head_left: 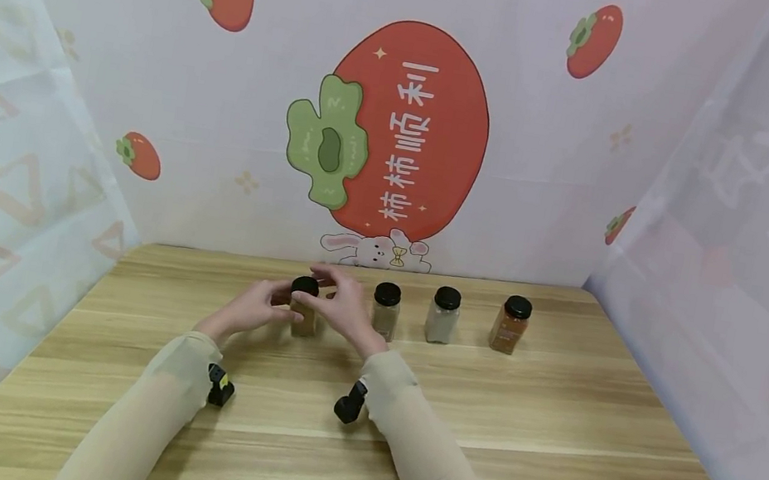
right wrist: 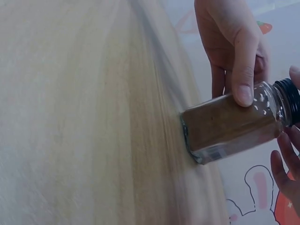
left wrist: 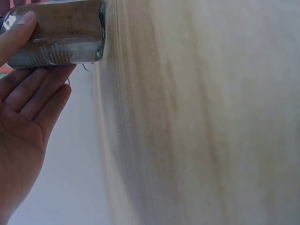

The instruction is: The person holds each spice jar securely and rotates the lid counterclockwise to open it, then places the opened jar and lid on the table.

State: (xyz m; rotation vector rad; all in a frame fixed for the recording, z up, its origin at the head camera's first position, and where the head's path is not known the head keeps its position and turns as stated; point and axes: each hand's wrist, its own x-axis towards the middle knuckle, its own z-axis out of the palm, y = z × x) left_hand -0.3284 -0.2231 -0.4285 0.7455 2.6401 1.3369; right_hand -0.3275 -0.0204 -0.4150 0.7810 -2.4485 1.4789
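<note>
A square glass spice jar [head_left: 304, 325] with brown powder and a black screw lid [right wrist: 289, 101] stands upright toward the back left of the table. My left hand [head_left: 253, 305] grips its body from the left, the thumb pressed on the glass and the fingers behind it, as the right wrist view shows. From the right, my right hand [head_left: 346, 309] holds the lid between thumb and fingers; only part of this hand shows in the right wrist view. In the left wrist view the jar's base is right at the tabletop.
Right of the hands stand three more black-lidded jars in a row: one with brownish powder [head_left: 383, 320], one with pale powder [head_left: 441, 325], one with orange-red powder [head_left: 509, 333]. Behind the wooden table [head_left: 289, 460] hangs a persimmon-printed cloth [head_left: 269, 113], with cloth sides left and right.
</note>
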